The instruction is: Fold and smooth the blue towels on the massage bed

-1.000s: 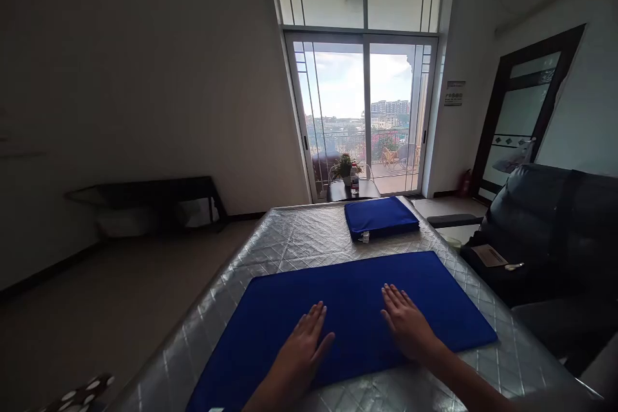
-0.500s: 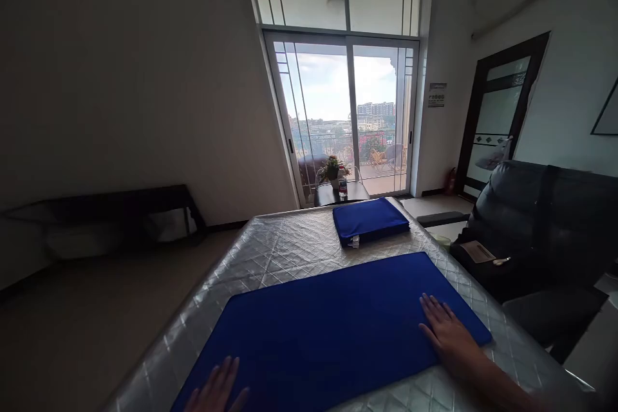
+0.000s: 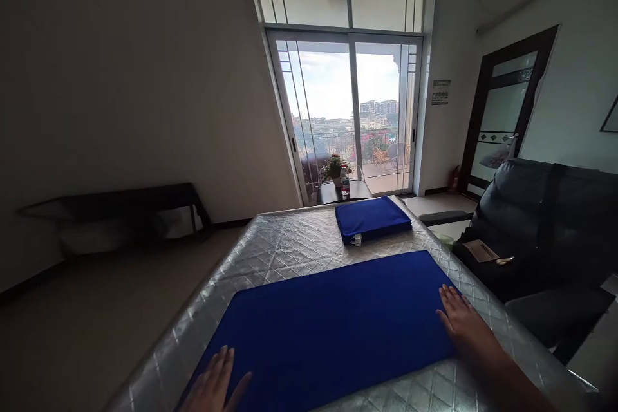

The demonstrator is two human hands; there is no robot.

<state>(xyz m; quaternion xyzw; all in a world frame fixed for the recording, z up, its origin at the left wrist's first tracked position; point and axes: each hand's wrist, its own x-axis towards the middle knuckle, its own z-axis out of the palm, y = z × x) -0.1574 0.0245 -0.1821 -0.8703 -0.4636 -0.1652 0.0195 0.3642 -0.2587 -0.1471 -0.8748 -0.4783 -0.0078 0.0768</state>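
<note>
A dark blue cloth (image 3: pixel 333 322) lies spread flat on a table under a silver quilted cover (image 3: pixel 284 244). My left hand (image 3: pixel 215 381) rests at the cloth's near left side, fingers stretched out and thumb apart. On its right edge lies my right hand (image 3: pixel 466 322), palm down with the fingers extended. Neither hand grips anything. Farther back on the table sits a folded stack of blue cloth (image 3: pixel 374 219) with a small white label at its front edge.
To the right stands a black armchair (image 3: pixel 541 225) with a brown card (image 3: pixel 480 251) and scissors (image 3: pixel 505 261) on its seat. Behind the table, a small dark table (image 3: pixel 328 193) bears a potted plant (image 3: pixel 333 167) and a bottle (image 3: pixel 344 180). Sliding glass doors (image 3: pixel 355 116) are beyond.
My right hand has slid to the right, out to the cloth's edge. The left hand has moved only slightly and stays on the left side. The view has shifted a little.
</note>
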